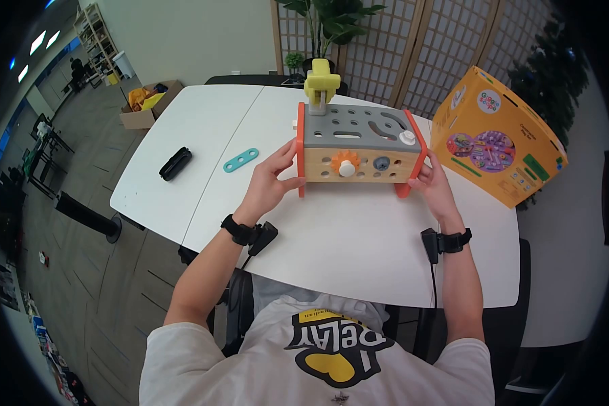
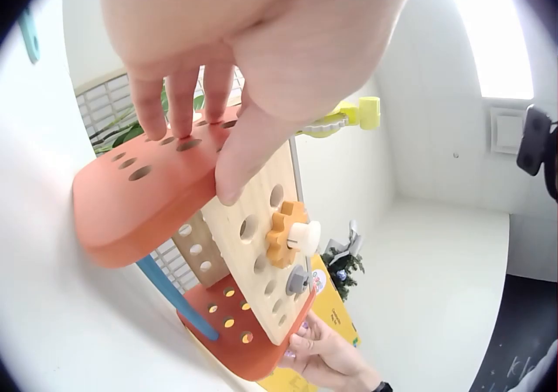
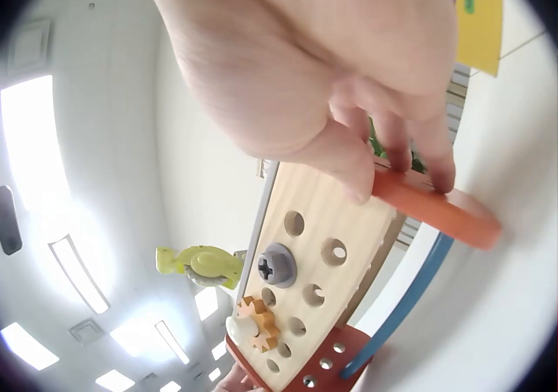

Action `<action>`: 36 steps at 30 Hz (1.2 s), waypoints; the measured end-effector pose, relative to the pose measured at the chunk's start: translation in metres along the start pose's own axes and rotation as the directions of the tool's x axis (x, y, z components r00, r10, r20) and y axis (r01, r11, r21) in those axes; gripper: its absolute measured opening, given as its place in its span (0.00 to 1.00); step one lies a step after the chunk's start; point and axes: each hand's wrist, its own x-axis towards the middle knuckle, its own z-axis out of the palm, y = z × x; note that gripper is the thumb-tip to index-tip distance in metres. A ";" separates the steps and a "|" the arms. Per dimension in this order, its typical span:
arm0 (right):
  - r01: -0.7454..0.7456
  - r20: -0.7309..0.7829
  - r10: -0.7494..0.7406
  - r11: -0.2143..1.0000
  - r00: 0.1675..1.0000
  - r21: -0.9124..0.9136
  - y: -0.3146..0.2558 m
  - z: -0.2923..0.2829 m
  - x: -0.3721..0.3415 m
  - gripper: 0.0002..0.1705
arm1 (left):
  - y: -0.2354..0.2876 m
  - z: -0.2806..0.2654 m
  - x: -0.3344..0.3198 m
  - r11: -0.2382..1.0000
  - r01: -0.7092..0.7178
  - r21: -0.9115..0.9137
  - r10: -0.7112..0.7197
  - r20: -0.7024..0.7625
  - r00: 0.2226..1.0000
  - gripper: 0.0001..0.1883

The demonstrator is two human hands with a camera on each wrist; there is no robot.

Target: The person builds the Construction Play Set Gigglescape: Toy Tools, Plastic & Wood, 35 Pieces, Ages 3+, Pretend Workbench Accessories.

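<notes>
A toy workbench [image 1: 352,141] with a grey top, a pale wooden front and orange end panels is on the white table. My left hand [image 1: 271,183] grips its left end panel [image 2: 144,183], thumb on the front edge and fingers against the outer face. At the other end, my right hand [image 1: 436,189] holds the right end panel [image 3: 436,211] between thumb and fingers. A yellow-green toy hammer [image 1: 322,80] stands upright at the top's left end. On the front sit an orange gear [image 2: 281,235] with a white knob and a grey bolt [image 3: 277,265]. A blue bar [image 2: 179,298] runs underneath between the panels.
A teal strip with holes [image 1: 241,160] and a black case [image 1: 176,164] lie on the table's left part. To the right, a large yellow-orange box [image 1: 494,122] stands tilted. A cardboard box [image 1: 139,120] with yellow items is beyond the far left edge.
</notes>
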 end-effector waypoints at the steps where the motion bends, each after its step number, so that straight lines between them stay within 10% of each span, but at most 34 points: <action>1: -0.001 -0.003 0.001 1.000 1.000 -0.006 0.002 0.000 0.001 0.47 | -0.004 -0.001 -0.001 1.000 -0.007 0.011 0.007 -0.003 1.000 0.42; 9: 0.005 -0.013 -0.007 0.996 1.000 -0.085 0.010 -0.004 0.004 0.47 | -0.001 -0.006 -0.007 0.999 0.038 -0.025 -0.038 -0.008 0.999 0.32; 11: 0.026 0.004 -0.026 0.993 1.000 -0.117 0.010 -0.007 0.005 0.47 | -0.011 -0.023 -0.006 0.977 0.059 0.206 -0.068 0.034 0.997 0.28; 16: 0.104 -0.025 -0.109 0.984 0.994 -0.143 -0.006 -0.004 0.000 0.48 | -0.089 -0.087 0.001 0.560 0.095 0.823 0.105 -0.184 0.977 0.23; 22: 0.210 0.013 -0.216 0.928 0.976 -0.308 -0.012 0.001 0.002 0.42 | -0.093 -0.112 0.012 0.402 0.273 0.874 -0.198 -0.209 0.958 0.19; 29: 0.223 0.035 -0.225 0.910 0.974 -0.350 -0.018 0.003 -0.003 0.38 | -0.019 -0.090 0.034 0.847 0.211 0.487 -0.085 -0.269 0.959 0.18; 36: 0.204 0.047 -0.200 0.915 0.979 -0.350 -0.016 0.001 -0.002 0.38 | 0.061 -0.055 0.068 0.884 -0.204 0.420 0.159 0.142 0.977 0.17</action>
